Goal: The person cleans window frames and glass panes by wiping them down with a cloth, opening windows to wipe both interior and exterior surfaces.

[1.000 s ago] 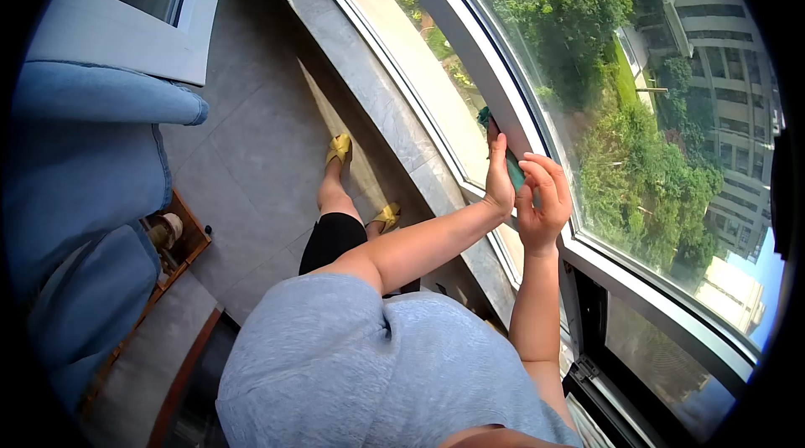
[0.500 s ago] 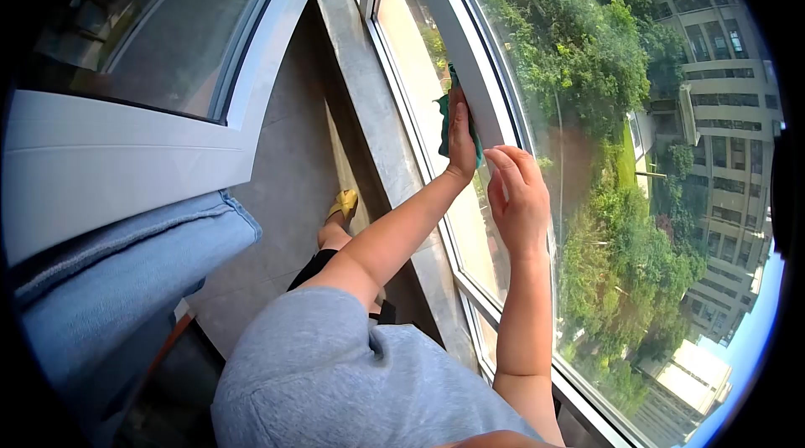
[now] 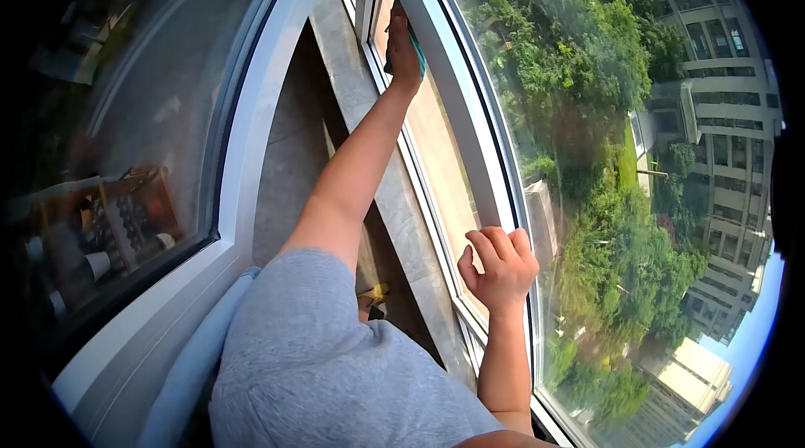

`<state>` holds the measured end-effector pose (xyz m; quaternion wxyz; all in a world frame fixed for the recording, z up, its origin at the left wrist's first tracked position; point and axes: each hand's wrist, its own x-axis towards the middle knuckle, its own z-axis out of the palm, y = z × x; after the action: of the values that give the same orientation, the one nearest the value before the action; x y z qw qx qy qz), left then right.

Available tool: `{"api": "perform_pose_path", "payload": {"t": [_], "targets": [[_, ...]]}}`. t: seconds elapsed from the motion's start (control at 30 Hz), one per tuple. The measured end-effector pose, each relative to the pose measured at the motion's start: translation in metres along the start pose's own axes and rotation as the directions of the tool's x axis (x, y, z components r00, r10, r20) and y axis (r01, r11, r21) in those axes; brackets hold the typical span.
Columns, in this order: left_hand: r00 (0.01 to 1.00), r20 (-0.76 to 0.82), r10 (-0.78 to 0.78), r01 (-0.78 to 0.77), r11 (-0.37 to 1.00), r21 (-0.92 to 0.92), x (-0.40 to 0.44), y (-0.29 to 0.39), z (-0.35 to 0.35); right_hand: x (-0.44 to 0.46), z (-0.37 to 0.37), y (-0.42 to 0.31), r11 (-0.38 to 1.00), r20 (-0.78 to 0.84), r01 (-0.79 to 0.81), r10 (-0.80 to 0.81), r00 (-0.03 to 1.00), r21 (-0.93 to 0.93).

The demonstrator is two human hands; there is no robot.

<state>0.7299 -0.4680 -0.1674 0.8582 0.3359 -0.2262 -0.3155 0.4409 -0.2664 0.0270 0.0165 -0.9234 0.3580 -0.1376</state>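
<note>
My left hand [image 3: 406, 62] is stretched far out along the white window frame [image 3: 457, 100], pressing a green cloth [image 3: 419, 56] to its inner side. Only the edges of the cloth show past the palm and fingers. Lower on the same frame, my right hand [image 3: 505, 274] has its bent fingers over the edge, with the thumb to the left. The fingertips are partly hidden. Beside the frame, the glass pane [image 3: 604, 222] spans the right of the view.
Another framed pane [image 3: 231, 196] stands at left, with a shelf of items showing in its glass. Blue denim [image 3: 197, 356] hangs below it. A grey sill [image 3: 394, 205] runs alongside the window. A foot in a yellow slipper [image 3: 377, 291] is on the floor. Trees and buildings lie outside.
My left hand has moved up and left along the frame with the cloth. My right hand has slid down the frame. The left pane now covers more of the view.
</note>
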Motion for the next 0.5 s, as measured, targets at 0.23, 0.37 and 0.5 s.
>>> {"api": "perform_pose_path", "payload": {"t": [0.23, 0.37, 0.5], "targets": [[0.996, -0.056, 0.063, -0.056, 0.991, 0.123, 0.08, -0.034, -0.053, 0.003, -0.002, 0.002, 0.999, 0.08, -0.021, 0.017, 0.997, 0.042], [0.995, -0.043, 0.09, -0.072, 0.947, 0.314, 0.085, -0.062, -0.085, 0.008, -0.001, 0.002, 0.999, 0.122, -0.028, 0.023, 0.992, 0.045], [0.99, -0.121, 0.07, -0.016, 0.917, 0.399, 0.079, -0.112, -0.129, 0.011, -0.001, 0.003, 0.998, 0.139, -0.033, 0.025, 0.99, 0.053]]}}
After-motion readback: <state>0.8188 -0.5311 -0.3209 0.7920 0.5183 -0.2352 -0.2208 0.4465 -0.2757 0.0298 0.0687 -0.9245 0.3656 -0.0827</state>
